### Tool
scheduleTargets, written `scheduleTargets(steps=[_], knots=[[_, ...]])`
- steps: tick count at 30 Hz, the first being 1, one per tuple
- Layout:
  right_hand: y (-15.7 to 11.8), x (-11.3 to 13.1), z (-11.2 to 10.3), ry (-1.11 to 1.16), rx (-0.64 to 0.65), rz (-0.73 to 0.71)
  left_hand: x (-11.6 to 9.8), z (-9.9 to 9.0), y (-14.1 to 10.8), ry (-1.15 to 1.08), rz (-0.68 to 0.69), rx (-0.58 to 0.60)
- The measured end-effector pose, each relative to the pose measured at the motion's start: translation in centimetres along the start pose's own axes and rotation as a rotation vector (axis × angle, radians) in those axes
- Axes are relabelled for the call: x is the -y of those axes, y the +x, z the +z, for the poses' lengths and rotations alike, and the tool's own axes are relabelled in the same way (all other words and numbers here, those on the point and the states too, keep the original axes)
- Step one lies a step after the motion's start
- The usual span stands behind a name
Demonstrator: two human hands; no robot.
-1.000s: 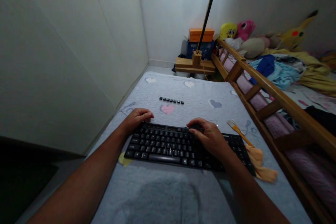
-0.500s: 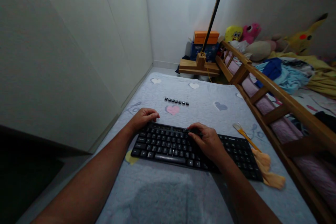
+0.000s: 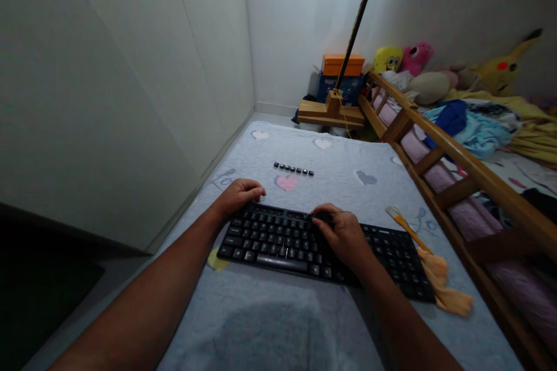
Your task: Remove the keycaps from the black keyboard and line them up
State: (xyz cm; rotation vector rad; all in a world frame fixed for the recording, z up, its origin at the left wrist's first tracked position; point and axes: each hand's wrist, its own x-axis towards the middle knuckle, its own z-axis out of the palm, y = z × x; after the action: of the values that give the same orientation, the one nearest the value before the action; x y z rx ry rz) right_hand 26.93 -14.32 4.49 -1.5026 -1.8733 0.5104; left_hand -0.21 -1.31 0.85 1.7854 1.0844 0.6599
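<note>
A black keyboard [image 3: 278, 237] lies flat on a pale blue blanket, slightly turned. My left hand [image 3: 239, 196] grips its far left corner, with thumb and forefinger close together and the other fingers curled out of sight. Over the top row, right of the middle, my right hand [image 3: 342, 229] is closed in a pinch. A small dark thing shows between its thumb and fingers, with a thin line by the knuckles; its kind I cannot make out. Several loose black keycaps [image 3: 293, 168] stand in a row beyond the keyboard.
A brush [image 3: 407, 225] with a yellow handle and an orange cloth [image 3: 444, 284] lie to the right of the keyboard. A wooden bed rail [image 3: 452, 145] runs along the right side, a white wardrobe [image 3: 130, 81] along the left. Behind stands a pole on a wooden base [image 3: 319, 111].
The view has shifted very slightly. Both hands keep their places on the keyboard; a thin line now shows more clearly by my right knuckles.
</note>
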Motion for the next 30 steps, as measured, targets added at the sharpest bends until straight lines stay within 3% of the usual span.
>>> scheduleTargets(steps=[6,12,23,30], knots=[[-0.2,-0.3,0.4,0.042,-0.06,0.08,0.0,0.0,0.0,-0.009,0.007,0.004],[-0.4,-0.2,1.1,0.101,-0.082,0.053,0.1,0.0,0.1,-0.009,0.009,0.004],[-0.9,0.3,1.3,-0.059,-0.081,-0.021,0.1,0.0,0.2,-0.007,0.028,0.015],[-0.6,0.6,0.7,0.002,-0.029,0.05,0.1,0.1,0.1,-0.012,0.03,0.015]])
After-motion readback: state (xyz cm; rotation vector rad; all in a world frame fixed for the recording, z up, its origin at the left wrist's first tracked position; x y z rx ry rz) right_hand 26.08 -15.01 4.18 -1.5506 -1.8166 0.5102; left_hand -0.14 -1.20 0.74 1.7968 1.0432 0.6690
